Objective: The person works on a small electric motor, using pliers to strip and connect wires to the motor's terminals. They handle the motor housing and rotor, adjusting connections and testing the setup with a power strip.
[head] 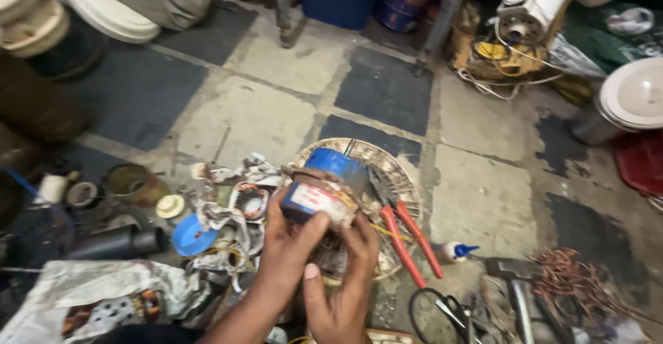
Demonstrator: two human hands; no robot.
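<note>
My left hand (pixel 286 244) and my right hand (pixel 343 285) together grip a blue cylindrical motor (pixel 324 185) with a rusty band and a pale label on its side. I hold it up over a round wire fan guard (pixel 394 171) that lies on the floor. The left thumb presses on the motor's near face. The right hand's fingers wrap under its lower right side. Red-handled pliers (pixel 407 237) lie on the guard, just right of my right hand.
Left of my hands are scraps, a copper-wound stator (pixel 250 201), a blue lid (pixel 190 237), a black pipe (pixel 114 242) and a printed sack (pixel 97 295). Scissors (pixel 442 309), a small bottle (pixel 456 251), a hammer (pixel 514 275) and tangled copper wire (pixel 577 282) lie right. White fan parts (pixel 632 95) stand far right.
</note>
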